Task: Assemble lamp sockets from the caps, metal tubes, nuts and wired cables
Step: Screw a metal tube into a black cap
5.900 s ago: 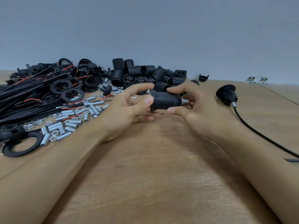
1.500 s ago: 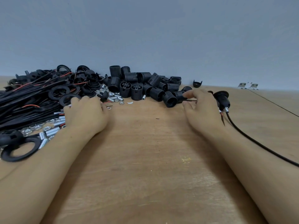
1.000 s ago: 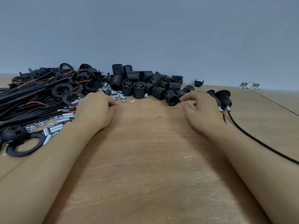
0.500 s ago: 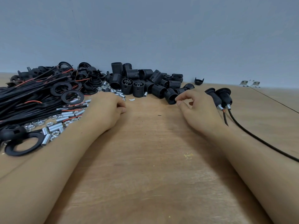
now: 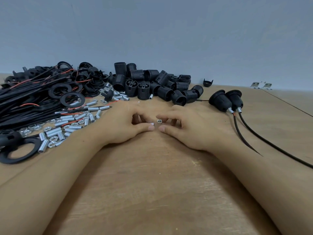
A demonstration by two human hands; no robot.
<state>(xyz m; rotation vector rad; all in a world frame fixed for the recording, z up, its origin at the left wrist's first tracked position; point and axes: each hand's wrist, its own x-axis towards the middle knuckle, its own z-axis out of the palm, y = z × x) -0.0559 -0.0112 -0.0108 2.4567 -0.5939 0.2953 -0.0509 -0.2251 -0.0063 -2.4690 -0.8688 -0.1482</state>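
Hands met at table centre. Metal tube point(image 5: 151, 123) pinched by left hand point(image 5: 125, 123), bore turned toward nut point(image 5: 159, 121) pinched by right hand point(image 5: 187, 126); parts held nearly touching, judged ready for threading. Loose tubes and nuts point(image 5: 67, 126) heaped at left within reach, beside wired cables point(image 5: 25, 97). Threaded black socket bodies point(image 5: 152, 85) piled behind. Two finished sockets point(image 5: 225, 100) laid aside at right, cords trailed over table point(image 5: 152, 184).
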